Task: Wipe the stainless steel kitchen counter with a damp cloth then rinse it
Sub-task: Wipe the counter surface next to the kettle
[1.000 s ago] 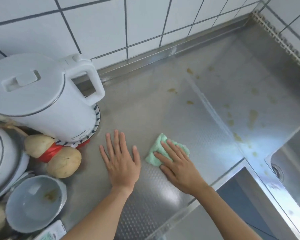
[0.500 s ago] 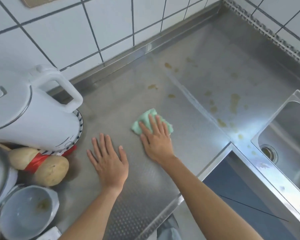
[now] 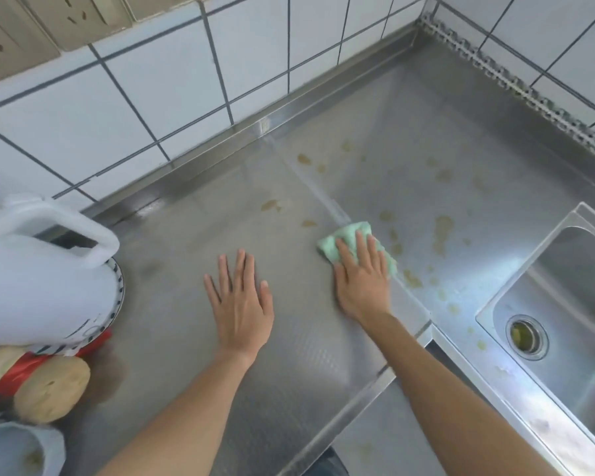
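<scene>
A folded green cloth [image 3: 349, 235] lies on the stainless steel counter [image 3: 193, 255], at the seam between its two panels. My right hand [image 3: 361, 280] presses flat on the cloth with straight fingers, covering its near half. To the left, my left hand [image 3: 241, 304] rests flat on the bare steel, fingers spread, holding nothing. Several yellow-brown stains [image 3: 442, 231] dot the counter to the right of and beyond the cloth.
A sink [image 3: 564, 304] with a drain [image 3: 526, 336] lies at the right. A white kettle [image 3: 38, 276] on a plate stands at the left, with potatoes [image 3: 52, 389] and a bowl [image 3: 18, 451] in front. A tiled wall [image 3: 186, 80] backs the counter.
My right hand has slid the cloth away from me and to the right, up to the panel seam near the stains. My left hand has stayed flat on the counter.
</scene>
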Available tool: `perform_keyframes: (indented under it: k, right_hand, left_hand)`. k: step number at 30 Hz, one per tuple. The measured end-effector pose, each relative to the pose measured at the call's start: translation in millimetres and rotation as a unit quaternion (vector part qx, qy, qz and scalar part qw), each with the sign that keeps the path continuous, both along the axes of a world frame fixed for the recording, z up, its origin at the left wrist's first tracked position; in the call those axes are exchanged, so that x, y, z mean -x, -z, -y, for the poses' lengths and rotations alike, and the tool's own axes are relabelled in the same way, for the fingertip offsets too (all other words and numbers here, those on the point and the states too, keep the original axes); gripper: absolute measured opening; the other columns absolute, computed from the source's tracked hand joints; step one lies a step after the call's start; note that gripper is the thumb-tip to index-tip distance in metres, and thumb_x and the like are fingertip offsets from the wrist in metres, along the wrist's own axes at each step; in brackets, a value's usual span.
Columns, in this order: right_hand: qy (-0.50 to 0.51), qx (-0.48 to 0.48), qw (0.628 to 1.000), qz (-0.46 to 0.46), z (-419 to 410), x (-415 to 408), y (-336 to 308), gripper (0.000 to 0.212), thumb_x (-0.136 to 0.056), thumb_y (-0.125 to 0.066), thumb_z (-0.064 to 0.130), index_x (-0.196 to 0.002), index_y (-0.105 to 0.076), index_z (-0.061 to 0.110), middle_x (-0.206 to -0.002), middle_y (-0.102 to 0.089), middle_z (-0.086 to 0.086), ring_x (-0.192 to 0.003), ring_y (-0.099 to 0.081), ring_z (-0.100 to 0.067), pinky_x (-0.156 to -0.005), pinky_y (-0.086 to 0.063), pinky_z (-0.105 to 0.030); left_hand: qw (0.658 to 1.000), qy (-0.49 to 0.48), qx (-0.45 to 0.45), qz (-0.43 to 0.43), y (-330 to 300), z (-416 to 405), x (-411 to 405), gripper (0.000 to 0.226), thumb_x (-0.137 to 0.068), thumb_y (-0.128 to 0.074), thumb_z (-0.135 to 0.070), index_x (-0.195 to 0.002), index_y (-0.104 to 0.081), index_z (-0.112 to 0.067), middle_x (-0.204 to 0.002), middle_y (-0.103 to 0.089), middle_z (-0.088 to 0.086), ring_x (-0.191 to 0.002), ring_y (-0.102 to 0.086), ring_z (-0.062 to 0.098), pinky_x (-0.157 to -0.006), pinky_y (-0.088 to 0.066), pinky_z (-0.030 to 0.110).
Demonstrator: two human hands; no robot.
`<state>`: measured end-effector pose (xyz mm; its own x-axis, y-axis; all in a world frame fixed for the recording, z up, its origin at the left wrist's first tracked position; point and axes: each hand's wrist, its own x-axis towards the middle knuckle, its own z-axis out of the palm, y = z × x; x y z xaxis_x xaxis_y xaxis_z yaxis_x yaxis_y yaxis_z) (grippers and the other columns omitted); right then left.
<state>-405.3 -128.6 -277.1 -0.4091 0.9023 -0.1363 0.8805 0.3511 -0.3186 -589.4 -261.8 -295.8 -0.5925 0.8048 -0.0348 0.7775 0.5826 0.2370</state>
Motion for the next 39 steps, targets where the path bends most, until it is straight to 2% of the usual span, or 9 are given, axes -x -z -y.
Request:
perform_keyframes:
  k: [2, 5, 11, 15, 20, 24, 30, 34, 39]
  right_hand:
    - [-0.01, 0.001, 1.0, -0.015, -5.6, 42.1, 2.4, 0.049, -0.106, -0.042, 0.034, -0.154, -0.041, 0.029, -0.168, -0.022, -0.01, -0.157, -0.011, -0.033, -0.127, -0.011, -0.049]
    - [-0.118, -0.014, 0.992, -0.036, 11.5, 57.0, 6.3, 0.048, -0.105, -0.045, 0.031, -0.152, -0.045, 0.027, -0.166, -0.027, -0.01, -0.156, -0.017, -0.035, -0.126, -0.017, -0.053]
    - [-0.377, -0.029, 0.926, -0.005, 1.7, -45.0, 7.5, 0.045, -0.109, -0.038, 0.04, -0.153, -0.04, 0.035, -0.169, -0.02, 0.0, -0.158, -0.011, -0.024, -0.128, -0.013, -0.044]
    - [-0.248, -0.013, 0.969, 0.001, -62.8, -40.3, 3.8, 0.046, -0.107, -0.045, 0.036, -0.152, -0.044, 0.033, -0.168, -0.025, -0.002, -0.157, -0.016, -0.025, -0.125, -0.023, -0.05]
    - [-0.038, 0.012, 0.999, -0.032, -87.7, 84.0, 5.0, 0.048, -0.106, -0.041, 0.034, -0.154, -0.04, 0.03, -0.17, -0.016, -0.007, -0.158, -0.007, -0.03, -0.127, -0.006, -0.049]
    - [-0.19, 0.01, 0.98, -0.059, -41.3, 106.7, 7.1, 0.047, -0.105, -0.043, 0.03, -0.152, -0.044, 0.029, -0.169, -0.02, -0.008, -0.158, -0.009, -0.03, -0.127, -0.01, -0.05]
    - [-0.369, 0.001, 0.929, -0.035, -31.6, -2.3, 7.5, 0.047, -0.107, -0.043, 0.036, -0.154, -0.038, 0.035, -0.17, -0.019, 0.001, -0.158, -0.009, -0.021, -0.128, -0.017, -0.046]
    - [-0.279, 0.008, 0.96, -0.017, -83.7, 8.4, 1.7, 0.046, -0.107, -0.044, 0.034, -0.153, -0.042, 0.031, -0.168, -0.023, -0.003, -0.158, -0.013, -0.024, -0.126, -0.02, -0.05]
    - [-0.112, 0.027, 0.993, -0.023, -105.4, 128.0, 0.1, 0.049, -0.107, -0.039, 0.033, -0.156, -0.036, 0.031, -0.171, -0.011, -0.006, -0.158, -0.002, -0.029, -0.128, -0.001, -0.045]
  left_hand:
    - [1.0, -0.011, 0.001, -0.026, 8.1, -1.0, -3.3, 0.061, -0.099, -0.043, -0.04, -0.157, -0.038, -0.021, -0.169, -0.031, -0.004, -0.162, -0.015, 0.027, -0.128, -0.014, 0.06]
    - [0.999, -0.011, -0.003, -0.037, 14.1, 0.6, -0.1, 0.063, -0.098, -0.043, -0.042, -0.158, -0.035, -0.023, -0.169, -0.029, -0.005, -0.162, -0.013, 0.025, -0.128, -0.014, 0.059]
    - [0.999, -0.016, -0.004, -0.043, 17.0, 0.3, -0.3, 0.062, -0.098, -0.041, -0.043, -0.156, -0.038, -0.023, -0.169, -0.03, -0.005, -0.161, -0.015, 0.025, -0.128, -0.014, 0.057]
    - [0.999, -0.021, -0.01, -0.042, 16.6, -0.7, -1.4, 0.061, -0.097, -0.042, -0.042, -0.155, -0.04, -0.022, -0.167, -0.034, -0.005, -0.16, -0.018, 0.026, -0.127, -0.017, 0.058]
    - [0.999, -0.022, -0.007, -0.037, 16.5, -1.5, -1.0, 0.06, -0.098, -0.04, -0.042, -0.155, -0.041, -0.022, -0.167, -0.033, -0.007, -0.161, -0.017, 0.025, -0.126, -0.019, 0.058]
    - [0.999, -0.024, -0.007, -0.037, 14.9, -1.7, -0.9, 0.06, -0.097, -0.042, -0.041, -0.154, -0.042, -0.022, -0.167, -0.033, -0.007, -0.161, -0.018, 0.025, -0.127, -0.018, 0.057]
    - [0.999, -0.017, -0.015, -0.033, 15.9, -0.5, -0.9, 0.061, -0.097, -0.042, -0.042, -0.155, -0.041, -0.022, -0.168, -0.032, -0.008, -0.162, -0.014, 0.023, -0.128, -0.017, 0.056]
    - [0.999, -0.022, -0.014, -0.026, 15.0, -0.1, -1.1, 0.06, -0.099, -0.041, -0.043, -0.155, -0.042, -0.023, -0.168, -0.031, -0.01, -0.162, -0.013, 0.022, -0.129, -0.016, 0.055]
    - [1.0, -0.021, -0.009, -0.019, 13.2, -0.4, -0.9, 0.06, -0.099, -0.041, -0.042, -0.156, -0.041, -0.023, -0.168, -0.03, -0.01, -0.162, -0.015, 0.022, -0.128, -0.017, 0.056]
